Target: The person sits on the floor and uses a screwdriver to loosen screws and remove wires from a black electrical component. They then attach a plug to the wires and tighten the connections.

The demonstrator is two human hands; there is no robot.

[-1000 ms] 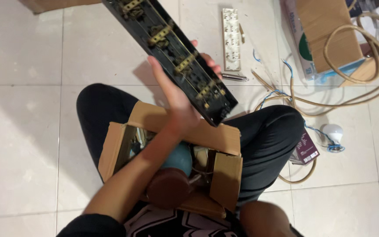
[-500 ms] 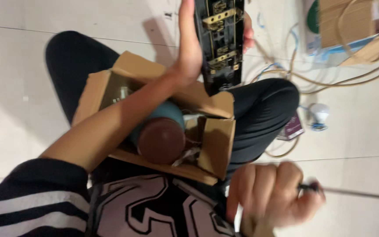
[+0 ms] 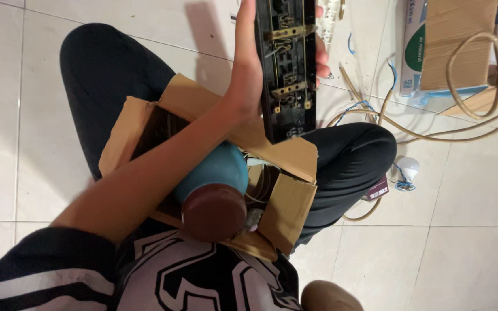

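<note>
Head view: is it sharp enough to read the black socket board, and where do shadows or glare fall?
Head view: the black socket board in the left hand is fairly sharp, brass contacts distinct; its shadow falls on the floor tiles to the left; soft glare on tiles at right; the striped sleeve is near and blurred.

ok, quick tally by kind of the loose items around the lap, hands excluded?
Black socket strip: 1
Cardboard boxes: 2, lap box, floor box
Blue-and-brown container: 1
White bulb: 1
Beige cable coil: 1
Total: 6
</note>
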